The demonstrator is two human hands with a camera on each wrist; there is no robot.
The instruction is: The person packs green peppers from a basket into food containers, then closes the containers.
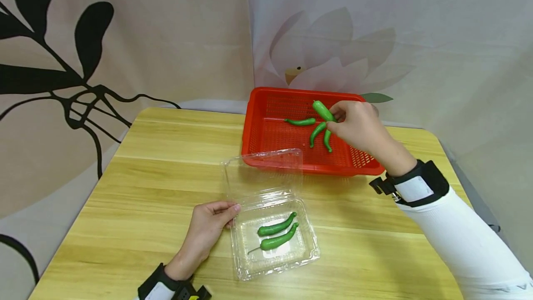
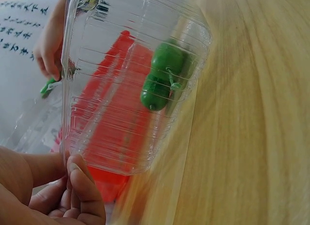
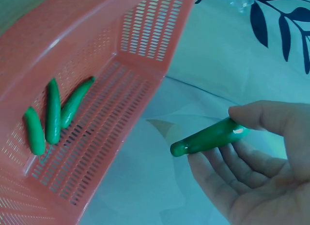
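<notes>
Nearest to you, your left hand [image 1: 212, 220] pinched the left edge of the clear container [image 1: 291, 262] between thumb and fingers, close to its hinge, probably because so light a plastic could easily slide. Inside it lay 2 green peppers [image 1: 281, 241], side by side and almost parallel, which seemed a way to keep them compact. Behind them the lid [image 1: 263, 173] was open, so the way in from above was free; in the head view its far part overlapped the near rim of the red basket [image 1: 266, 129], but whether they touched could not be told. Farther away, above the basket, your right hand [image 1: 359, 122] held 1 thicker pepper [image 3: 213, 137], clamped with the thumb on 1 side and the fingers on the opposite side. Its free end projected past the index fingertip, and this grip perhaps prevented the smooth, round body from rolling. Below your fingers and somewhat to their left, apart from them, 3 more peppers [image 1: 300, 122] lay in the basket.
</notes>
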